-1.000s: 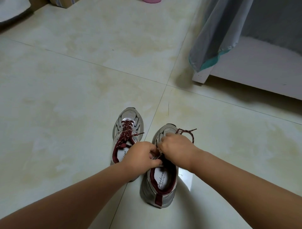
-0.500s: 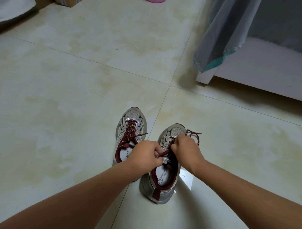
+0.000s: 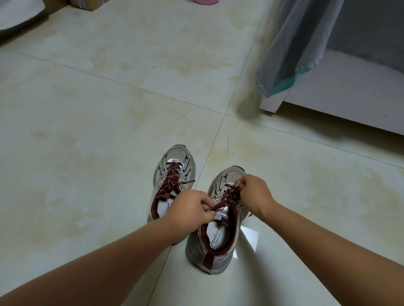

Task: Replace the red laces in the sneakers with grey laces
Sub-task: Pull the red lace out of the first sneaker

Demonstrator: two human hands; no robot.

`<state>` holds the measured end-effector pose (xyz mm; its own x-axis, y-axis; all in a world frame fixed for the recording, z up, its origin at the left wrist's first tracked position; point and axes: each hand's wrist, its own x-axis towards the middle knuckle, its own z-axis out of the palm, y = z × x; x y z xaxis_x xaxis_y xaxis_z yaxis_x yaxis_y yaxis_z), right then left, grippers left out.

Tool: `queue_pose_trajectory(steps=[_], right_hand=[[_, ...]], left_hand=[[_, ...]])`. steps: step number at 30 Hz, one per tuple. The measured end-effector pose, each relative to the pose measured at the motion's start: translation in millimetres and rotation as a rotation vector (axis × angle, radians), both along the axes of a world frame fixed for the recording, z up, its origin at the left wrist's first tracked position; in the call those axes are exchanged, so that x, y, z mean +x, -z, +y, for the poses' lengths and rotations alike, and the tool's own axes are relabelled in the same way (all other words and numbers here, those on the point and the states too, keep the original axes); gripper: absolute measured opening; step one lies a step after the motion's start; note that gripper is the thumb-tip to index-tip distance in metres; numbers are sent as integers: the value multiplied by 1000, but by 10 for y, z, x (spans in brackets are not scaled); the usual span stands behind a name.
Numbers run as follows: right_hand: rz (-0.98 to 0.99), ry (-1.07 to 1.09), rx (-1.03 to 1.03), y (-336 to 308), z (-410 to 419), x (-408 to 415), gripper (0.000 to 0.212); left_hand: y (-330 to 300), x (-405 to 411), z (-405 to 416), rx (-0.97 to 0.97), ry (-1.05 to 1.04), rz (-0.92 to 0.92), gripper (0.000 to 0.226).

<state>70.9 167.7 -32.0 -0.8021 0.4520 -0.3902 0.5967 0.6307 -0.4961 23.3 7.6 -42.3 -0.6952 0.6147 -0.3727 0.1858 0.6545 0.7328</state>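
Right grip (image 3: 254,192) pinches red lace (image 3: 231,194); left grip (image 3: 192,207) clamps sneaker (image 3: 218,251) collar.

Home room, tiled floor (image 3: 109,131), hanging fabric (image 3: 295,43)

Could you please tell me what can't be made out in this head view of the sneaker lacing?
- Right hand: its fingertips and grip on the red lace are hidden behind its own knuckles.
- Left hand: covers the heel of the left sneaker.
- Right sneaker: the tongue label is too small to read.
- Grey laces: none in view.
- Pink object: cut off by the top edge.
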Motion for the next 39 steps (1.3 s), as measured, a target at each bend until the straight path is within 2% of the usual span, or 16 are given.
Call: queue_pose_trajectory(steps=[3, 5, 7, 9, 11, 13, 16, 18, 19, 21, 24, 25, 30, 34, 36, 39], right_hand=[[77, -146, -38, -33, -12, 7, 6], [33, -344, 35, -72, -104, 2, 16], [-9, -448, 164, -45, -173, -1, 14], [42, -345, 292, -73, -165, -29, 19], [114, -101, 273, -149, -36, -99, 17], [169, -54, 219, -207, 112, -159, 14], [27, -354, 119, -247, 50, -144, 21], [-54, -568, 217, -157, -97, -79, 20], [-35, -580, 274, -119, -124, -59, 15], [61, -361, 296, -101, -83, -73, 18], [146, 158, 102, -165, 145, -124, 20], [165, 205, 86, -155, 182, -117, 20], [67, -316, 82, -59, -76, -15, 28], [33, -349, -68, -42, -123, -70, 26], [52, -232, -146, -49, -153, -116, 25], [321, 347, -437, -129, -43, -197, 22]], left_hand=[[1, -4, 1, -7, 3, 2, 10], [17, -3, -2, 2, -9, -9, 12], [18, 4, 6, 5, -14, -13, 12], [0, 13, 11, -2, -5, -1, 11], [-10, 19, 6, 5, 1, 4, 13], [-6, 21, -20, 6, 3, 6, 12], [8, 16, -34, -2, -2, 11, 12], [6, 17, -18, 0, 4, 12, 14], [-3, 20, -9, -1, 12, 15, 14], [-11, 23, -6, 0, 16, 13, 13], [-8, 23, -21, 15, 1, -11, 11], [-4, 22, -26, 19, -4, -17, 11], [19, 15, -15, 23, -24, -19, 11], [23, 23, -12, 17, -6, -5, 14], [28, 20, -24, 19, -11, 0, 13], [12, 16, -22, 28, -14, -16, 11]])
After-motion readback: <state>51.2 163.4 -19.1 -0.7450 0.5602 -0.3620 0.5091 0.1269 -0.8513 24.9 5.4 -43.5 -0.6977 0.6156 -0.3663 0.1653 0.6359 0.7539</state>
